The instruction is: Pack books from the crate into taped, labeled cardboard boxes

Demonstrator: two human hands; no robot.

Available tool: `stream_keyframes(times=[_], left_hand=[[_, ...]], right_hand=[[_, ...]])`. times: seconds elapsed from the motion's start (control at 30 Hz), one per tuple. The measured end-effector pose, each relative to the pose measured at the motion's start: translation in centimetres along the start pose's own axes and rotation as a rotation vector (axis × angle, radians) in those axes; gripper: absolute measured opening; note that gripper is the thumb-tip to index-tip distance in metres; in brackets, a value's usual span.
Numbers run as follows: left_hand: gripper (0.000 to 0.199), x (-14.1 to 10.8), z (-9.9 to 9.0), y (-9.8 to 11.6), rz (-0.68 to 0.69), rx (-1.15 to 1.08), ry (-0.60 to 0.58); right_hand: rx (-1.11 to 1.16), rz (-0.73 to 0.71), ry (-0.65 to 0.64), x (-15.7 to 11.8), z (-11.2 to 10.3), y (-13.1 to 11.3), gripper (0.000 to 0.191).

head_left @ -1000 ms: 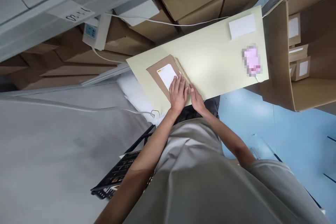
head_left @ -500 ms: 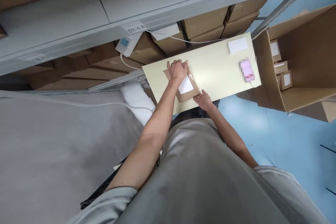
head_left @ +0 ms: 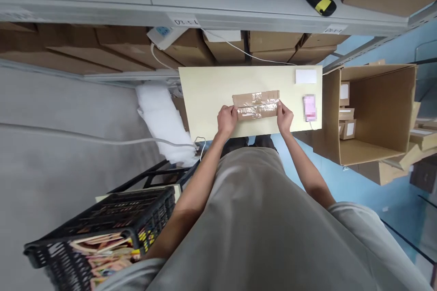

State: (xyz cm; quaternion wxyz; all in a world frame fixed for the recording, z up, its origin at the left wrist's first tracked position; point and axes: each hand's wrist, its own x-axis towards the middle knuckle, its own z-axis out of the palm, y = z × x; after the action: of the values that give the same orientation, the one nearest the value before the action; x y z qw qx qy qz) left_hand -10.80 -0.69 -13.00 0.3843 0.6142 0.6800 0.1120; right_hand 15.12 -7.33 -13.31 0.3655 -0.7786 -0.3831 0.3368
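A brown cardboard box [head_left: 256,105] with shiny clear tape across its top is over the pale yellow board [head_left: 205,100], between my two hands. My left hand [head_left: 227,120] is closed on its left end, thumb at the near corner. At the opposite end, my right hand [head_left: 284,117] pinches the edge. The taped face is turned up towards me. Whether the box rests on the board or is lifted a little, I cannot tell.
A pinkish blurred device [head_left: 309,108] with a cable and a white label [head_left: 306,76] lie on the board's right. A large open carton [head_left: 375,145] holding small boxes stands beyond. Behind is a grey shelf [head_left: 102,13]; a black crate [head_left: 112,218] stands lower left.
The box has turned from its white-label face to its taped face and now lies squarer to me. My hands moved to its two ends. The camera view has rotated.
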Motion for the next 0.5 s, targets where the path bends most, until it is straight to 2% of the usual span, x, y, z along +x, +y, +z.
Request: stream_keyframes(times=[0.07, 0.17, 0.3, 0.4, 0.5], left_hand=[[0.034, -0.6, 1.4, 0.4, -0.039, 0.012, -0.019], [0.052, -0.2, 2.6, 1.4, -0.125, 0.047, -0.050], [0.072, 1.6, 3.6, 1.8, -0.315, 0.032, -0.121], [0.066, 2.2, 4.0, 1.1, -0.301, -0.008, -0.178], [0.057, 1.8, 4.2, 0.5, -0.232, -0.034, -0.142]], right_hand=[[-0.094, 0.018, 0.005, 1.2, -0.3, 0.7, 0.069], [-0.189, 0.048, -0.022, 2.6, -0.2, 1.7, 0.065], [-0.207, 0.120, -0.146, 3.5, 0.2, 2.6, 0.075], [-0.167, 0.126, -0.263, 3.6, 0.3, 3.1, 0.087], [-0.169, 0.096, -0.345, 3.9, -0.1, 3.3, 0.093]])
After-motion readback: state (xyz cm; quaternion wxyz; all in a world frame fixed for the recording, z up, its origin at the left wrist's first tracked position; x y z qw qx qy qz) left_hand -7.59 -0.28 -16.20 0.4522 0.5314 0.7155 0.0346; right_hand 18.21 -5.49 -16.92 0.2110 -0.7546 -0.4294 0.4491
